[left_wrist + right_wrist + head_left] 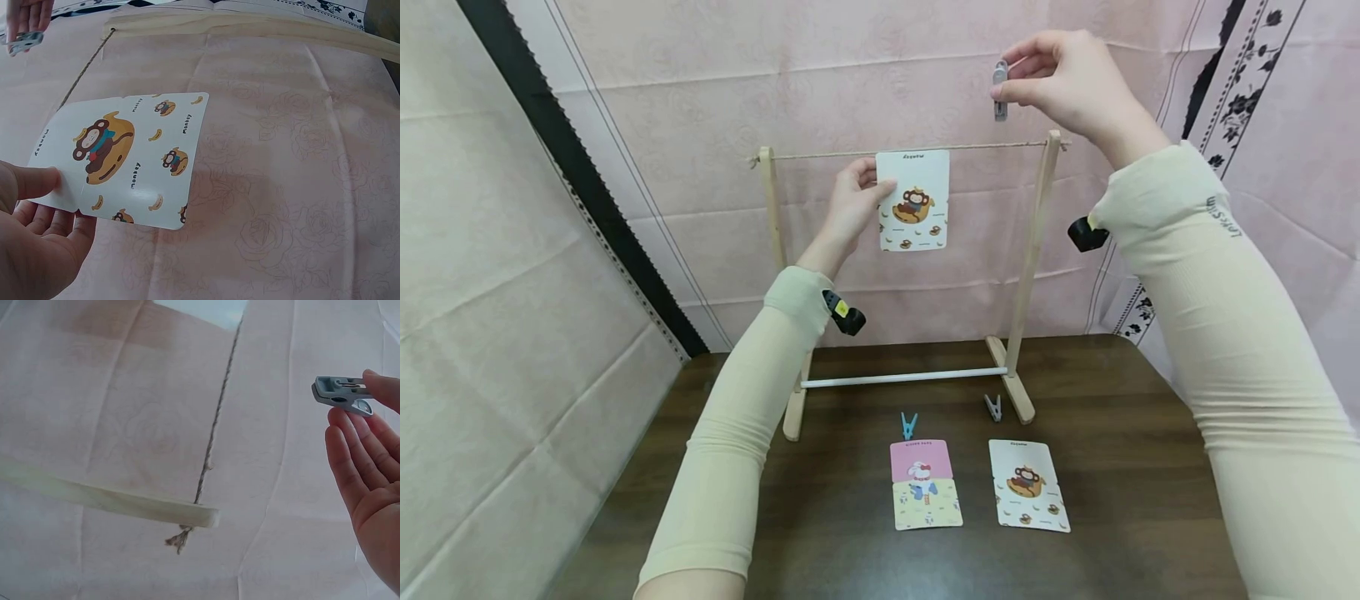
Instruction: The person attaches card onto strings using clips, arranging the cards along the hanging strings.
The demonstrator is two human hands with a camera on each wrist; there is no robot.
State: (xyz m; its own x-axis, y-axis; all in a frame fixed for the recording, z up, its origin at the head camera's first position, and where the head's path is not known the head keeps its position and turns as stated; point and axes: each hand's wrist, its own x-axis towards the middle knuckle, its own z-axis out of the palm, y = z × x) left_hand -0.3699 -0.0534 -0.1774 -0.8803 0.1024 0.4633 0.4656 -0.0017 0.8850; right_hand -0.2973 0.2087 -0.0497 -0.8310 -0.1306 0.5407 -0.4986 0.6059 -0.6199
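Up at the string of a wooden rack, my left hand pinches the left edge of a white card with a monkey on a banana. In the left wrist view the thumb lies on the printed face of the card and the fingers are behind it. Above the rack's right post, my right hand holds a grey clothespin between thumb and fingers, apart from card and string. The right wrist view shows this clothespin at the fingertips.
On the brown table lie a pink-and-yellow card, another monkey card, a blue clothespin and a grey one near the rack's right foot. A white bar joins the rack's feet. Pink cloth hangs behind.
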